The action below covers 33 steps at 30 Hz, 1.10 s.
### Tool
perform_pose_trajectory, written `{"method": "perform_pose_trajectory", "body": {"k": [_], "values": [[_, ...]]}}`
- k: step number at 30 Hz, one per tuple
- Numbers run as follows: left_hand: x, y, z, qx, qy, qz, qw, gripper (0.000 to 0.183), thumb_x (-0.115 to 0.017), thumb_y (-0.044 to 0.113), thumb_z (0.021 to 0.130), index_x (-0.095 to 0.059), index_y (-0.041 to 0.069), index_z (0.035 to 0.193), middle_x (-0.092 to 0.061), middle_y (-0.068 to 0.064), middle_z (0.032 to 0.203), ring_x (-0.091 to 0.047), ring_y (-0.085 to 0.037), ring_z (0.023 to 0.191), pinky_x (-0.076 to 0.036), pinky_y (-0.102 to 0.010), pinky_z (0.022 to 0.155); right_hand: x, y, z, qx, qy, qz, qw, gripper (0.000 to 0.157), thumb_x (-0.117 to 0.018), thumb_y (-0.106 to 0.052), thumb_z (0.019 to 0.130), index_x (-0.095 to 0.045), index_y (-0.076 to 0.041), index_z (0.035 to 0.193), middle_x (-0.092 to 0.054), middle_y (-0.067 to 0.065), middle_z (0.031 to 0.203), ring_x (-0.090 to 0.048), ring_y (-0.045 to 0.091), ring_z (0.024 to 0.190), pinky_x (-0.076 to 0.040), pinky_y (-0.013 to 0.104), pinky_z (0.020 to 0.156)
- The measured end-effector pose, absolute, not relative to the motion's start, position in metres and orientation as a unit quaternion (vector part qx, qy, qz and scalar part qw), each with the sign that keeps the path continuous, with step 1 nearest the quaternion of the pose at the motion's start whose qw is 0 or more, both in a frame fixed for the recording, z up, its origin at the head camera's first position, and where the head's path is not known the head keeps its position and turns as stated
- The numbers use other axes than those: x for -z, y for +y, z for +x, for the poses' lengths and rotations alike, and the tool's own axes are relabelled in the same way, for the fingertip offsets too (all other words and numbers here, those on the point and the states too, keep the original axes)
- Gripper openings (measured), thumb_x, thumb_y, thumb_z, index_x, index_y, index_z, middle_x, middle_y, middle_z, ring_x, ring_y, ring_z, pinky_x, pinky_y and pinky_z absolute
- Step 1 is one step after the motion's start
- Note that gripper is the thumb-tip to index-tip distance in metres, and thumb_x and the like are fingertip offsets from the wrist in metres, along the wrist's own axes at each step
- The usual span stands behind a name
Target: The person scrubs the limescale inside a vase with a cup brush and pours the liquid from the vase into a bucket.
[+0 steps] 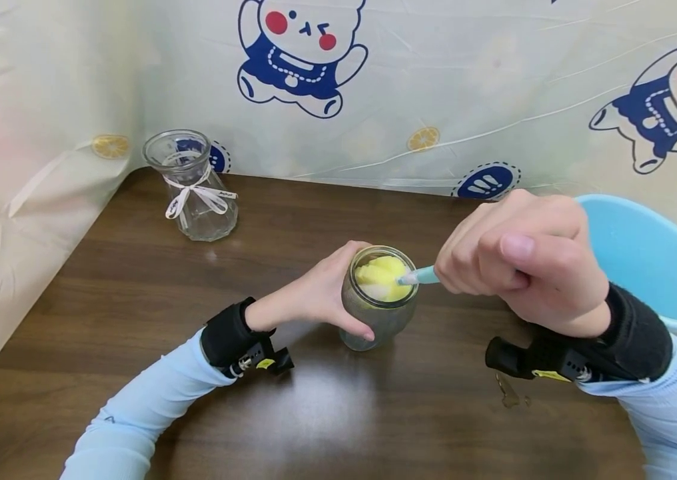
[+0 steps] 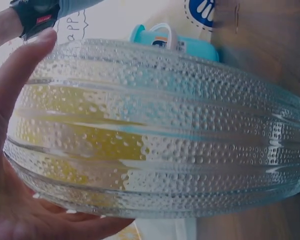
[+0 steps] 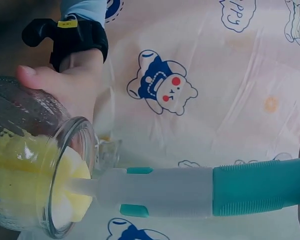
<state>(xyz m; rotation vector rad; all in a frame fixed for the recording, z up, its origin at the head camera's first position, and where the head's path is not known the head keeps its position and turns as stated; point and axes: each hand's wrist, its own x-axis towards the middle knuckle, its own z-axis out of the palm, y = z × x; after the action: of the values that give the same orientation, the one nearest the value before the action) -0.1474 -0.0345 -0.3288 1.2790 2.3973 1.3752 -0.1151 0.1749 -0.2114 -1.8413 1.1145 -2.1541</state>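
My left hand [image 1: 329, 290] grips a clear textured glass jar [image 1: 389, 325], thumb on the near side. A yellow and white sponge head [image 1: 383, 272] fills the mouth of this jar. In the left wrist view, the jar's dimpled wall [image 2: 205, 130] spans the picture, and yellow shows through it. My right hand [image 1: 518, 257] holds the teal handle [image 1: 426, 275] of the sponge bottle brush from above, right of the jar. The right wrist view shows the white and teal brush handle [image 3: 260, 187] running straight into the jar, with the sponge [image 3: 77, 200] partly inside the rim.
A second glass jar [image 1: 209, 217] with a white ribbon bow stands at the back left of the brown table [image 1: 290, 427]. A light blue basin [image 1: 644, 260] is at the right, behind my right wrist. A small wet spot [image 1: 508, 393] lies near it. A printed sheet hangs behind.
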Motion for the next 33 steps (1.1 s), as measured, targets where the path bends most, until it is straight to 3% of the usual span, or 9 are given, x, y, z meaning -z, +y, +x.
{"method": "perform_pose_trajectory", "body": {"k": [16,24,33], "values": [[0.332,-0.035,-0.143,-0.474,0.777,0.412,0.029,0.099,-0.089,0.026,0.049,-0.033,-0.001,0.125,-0.044,-0.014,0.122,-0.044,-0.024,0.110,-0.040,-0.035,0.091,0.229,0.150,-0.120,0.720,0.421,-0.550,0.044,0.042,-0.030,0.004,0.089,-0.022,-0.007,0.049,-0.019,0.000,0.045,-0.019,0.011,0.039,-0.022,0.021,0.037],[0.331,-0.034,-0.141,-0.484,0.771,0.412,0.047,0.099,-0.089,0.024,0.050,-0.031,-0.001,0.127,-0.043,-0.014,0.121,-0.046,-0.025,0.107,-0.040,-0.037,0.091,0.248,0.140,-0.123,0.722,0.475,-0.502,0.047,0.033,-0.017,0.011,0.076,-0.021,-0.008,0.050,-0.017,0.001,0.044,-0.016,0.013,0.036,-0.019,0.024,0.034],[0.330,-0.039,-0.138,-0.459,0.796,0.392,0.042,0.104,-0.089,0.028,0.050,-0.029,-0.001,0.130,-0.041,-0.013,0.123,-0.044,-0.023,0.109,-0.039,-0.034,0.093,0.254,0.137,-0.131,0.731,0.474,-0.488,0.053,0.035,-0.021,0.008,0.081,-0.019,-0.008,0.050,-0.014,0.001,0.044,-0.013,0.013,0.036,-0.016,0.024,0.034]]}}
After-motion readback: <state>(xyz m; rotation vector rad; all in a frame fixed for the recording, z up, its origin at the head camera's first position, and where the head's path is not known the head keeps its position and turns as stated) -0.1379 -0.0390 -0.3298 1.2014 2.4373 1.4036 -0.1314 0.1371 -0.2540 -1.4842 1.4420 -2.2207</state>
